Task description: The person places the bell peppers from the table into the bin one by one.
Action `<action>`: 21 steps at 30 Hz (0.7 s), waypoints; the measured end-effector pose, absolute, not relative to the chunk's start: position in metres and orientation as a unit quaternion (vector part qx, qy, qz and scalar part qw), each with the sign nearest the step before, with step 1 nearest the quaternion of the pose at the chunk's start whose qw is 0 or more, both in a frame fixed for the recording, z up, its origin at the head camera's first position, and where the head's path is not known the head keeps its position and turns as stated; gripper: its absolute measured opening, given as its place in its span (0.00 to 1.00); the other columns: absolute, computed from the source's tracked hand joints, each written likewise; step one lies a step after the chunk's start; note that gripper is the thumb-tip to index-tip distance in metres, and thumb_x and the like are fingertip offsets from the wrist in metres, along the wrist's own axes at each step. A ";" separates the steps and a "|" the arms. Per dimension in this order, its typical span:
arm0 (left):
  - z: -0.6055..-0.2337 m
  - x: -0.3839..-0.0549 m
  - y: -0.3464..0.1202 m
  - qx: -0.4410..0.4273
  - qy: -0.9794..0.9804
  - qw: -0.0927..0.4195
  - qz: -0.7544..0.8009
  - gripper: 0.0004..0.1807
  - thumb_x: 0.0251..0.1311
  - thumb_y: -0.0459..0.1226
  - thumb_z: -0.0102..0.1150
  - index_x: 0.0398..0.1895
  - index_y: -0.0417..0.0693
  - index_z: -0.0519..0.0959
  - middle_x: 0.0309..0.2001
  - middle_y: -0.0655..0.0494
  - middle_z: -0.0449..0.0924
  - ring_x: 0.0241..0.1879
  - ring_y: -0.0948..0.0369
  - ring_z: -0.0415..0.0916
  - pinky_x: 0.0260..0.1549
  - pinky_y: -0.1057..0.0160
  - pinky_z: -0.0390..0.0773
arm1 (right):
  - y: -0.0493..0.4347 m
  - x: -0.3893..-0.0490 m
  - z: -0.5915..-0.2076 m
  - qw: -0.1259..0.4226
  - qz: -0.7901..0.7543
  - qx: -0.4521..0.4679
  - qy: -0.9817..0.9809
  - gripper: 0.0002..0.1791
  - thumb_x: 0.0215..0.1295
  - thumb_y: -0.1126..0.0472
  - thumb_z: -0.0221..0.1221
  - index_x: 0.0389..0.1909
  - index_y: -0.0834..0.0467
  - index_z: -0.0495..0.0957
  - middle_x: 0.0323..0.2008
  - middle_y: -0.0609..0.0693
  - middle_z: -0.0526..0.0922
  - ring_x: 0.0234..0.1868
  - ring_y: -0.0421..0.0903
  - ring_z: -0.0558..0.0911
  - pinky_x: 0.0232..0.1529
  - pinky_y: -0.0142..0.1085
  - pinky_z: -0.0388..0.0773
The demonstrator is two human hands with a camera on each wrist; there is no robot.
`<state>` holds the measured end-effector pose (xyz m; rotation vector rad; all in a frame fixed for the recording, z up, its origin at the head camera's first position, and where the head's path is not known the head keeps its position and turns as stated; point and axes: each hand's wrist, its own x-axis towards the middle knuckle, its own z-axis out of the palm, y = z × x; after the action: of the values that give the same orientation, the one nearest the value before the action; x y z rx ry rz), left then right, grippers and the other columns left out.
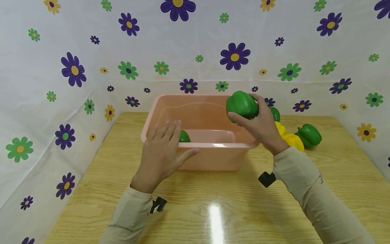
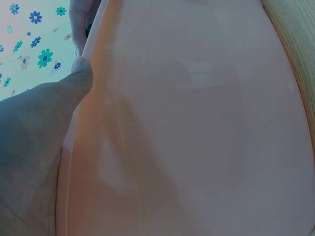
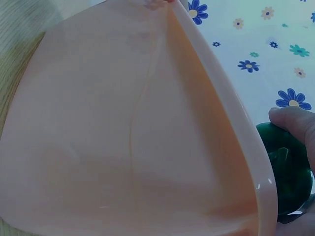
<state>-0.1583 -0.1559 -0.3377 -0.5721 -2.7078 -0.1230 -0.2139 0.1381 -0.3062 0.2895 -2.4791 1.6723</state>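
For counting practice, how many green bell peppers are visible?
4: one pepper in the right hand, one partly behind it, one in the pink plastic basin, one rightmost on the wooden table; others may hide.

Green pepper (image 1: 185,137) in pink bin (image 1: 213,158), partly hidden by left hand (image 1: 160,153) and rim (image 1: 219,145); yellow peppers (image 1: 294,141), rear green pepper (image 1: 276,114), partly covered by right hand (image 1: 264,123); sleeves (image 1: 317,200), cut off by head view's lower edge.
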 end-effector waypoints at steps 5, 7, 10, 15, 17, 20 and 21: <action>-0.338 -0.158 -0.155 -0.202 -0.961 0.182 -0.044 0.55 0.64 0.72 0.47 0.78 0.37 0.59 0.74 0.42 0.64 0.74 0.44 0.58 0.73 0.39 0.51 | 0.138 -0.213 -0.307 0.067 0.551 0.096 -0.826 0.50 0.62 0.50 0.70 0.77 0.58 0.52 0.68 0.62 0.65 0.61 0.60 0.72 0.60 0.57 0.76; -0.338 -0.158 -0.155 -0.202 -0.961 0.182 -0.045 0.55 0.64 0.71 0.47 0.77 0.37 0.59 0.74 0.42 0.64 0.74 0.44 0.58 0.73 0.39 0.51 | 0.138 -0.214 -0.307 0.068 0.550 0.096 -0.827 0.50 0.62 0.50 0.70 0.77 0.58 0.52 0.68 0.62 0.65 0.61 0.60 0.72 0.60 0.57 0.76; -0.338 -0.158 -0.155 -0.202 -0.960 0.186 -0.046 0.54 0.64 0.71 0.47 0.77 0.37 0.60 0.74 0.42 0.64 0.74 0.44 0.59 0.73 0.40 0.51 | 0.137 -0.214 -0.307 0.069 0.550 0.097 -0.826 0.50 0.62 0.50 0.71 0.77 0.58 0.53 0.68 0.62 0.64 0.61 0.60 0.72 0.60 0.56 0.76; -0.339 -0.159 -0.155 -0.202 -0.960 0.187 -0.046 0.54 0.64 0.71 0.47 0.77 0.37 0.60 0.74 0.42 0.64 0.74 0.44 0.59 0.73 0.40 0.51 | 0.137 -0.213 -0.308 0.068 0.550 0.099 -0.827 0.50 0.62 0.50 0.71 0.77 0.59 0.53 0.68 0.61 0.64 0.61 0.60 0.72 0.61 0.56 0.75; -0.339 -0.159 -0.155 -0.203 -0.960 0.189 -0.045 0.54 0.64 0.71 0.47 0.77 0.37 0.60 0.74 0.42 0.65 0.74 0.44 0.59 0.73 0.40 0.52 | 0.137 -0.213 -0.308 0.069 0.549 0.101 -0.827 0.50 0.62 0.51 0.71 0.77 0.59 0.53 0.68 0.61 0.64 0.62 0.60 0.71 0.61 0.56 0.75; -0.339 -0.159 -0.155 -0.201 -0.961 0.187 -0.044 0.54 0.64 0.72 0.46 0.77 0.37 0.60 0.74 0.42 0.64 0.74 0.44 0.59 0.73 0.40 0.51 | 0.136 -0.214 -0.309 0.069 0.551 0.103 -0.826 0.50 0.62 0.50 0.71 0.77 0.58 0.53 0.68 0.61 0.64 0.62 0.60 0.71 0.61 0.56 0.75; -0.339 -0.159 -0.155 -0.200 -0.961 0.184 -0.043 0.54 0.64 0.72 0.46 0.77 0.37 0.59 0.74 0.42 0.64 0.74 0.44 0.59 0.73 0.40 0.51 | 0.136 -0.214 -0.309 0.068 0.551 0.104 -0.825 0.50 0.61 0.50 0.71 0.77 0.58 0.53 0.68 0.61 0.64 0.62 0.60 0.71 0.61 0.57 0.75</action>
<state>-0.1593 -0.1547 -0.3387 -0.5631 -2.7103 -0.1214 -0.2139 0.1359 -0.3085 0.3134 -2.4844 1.6610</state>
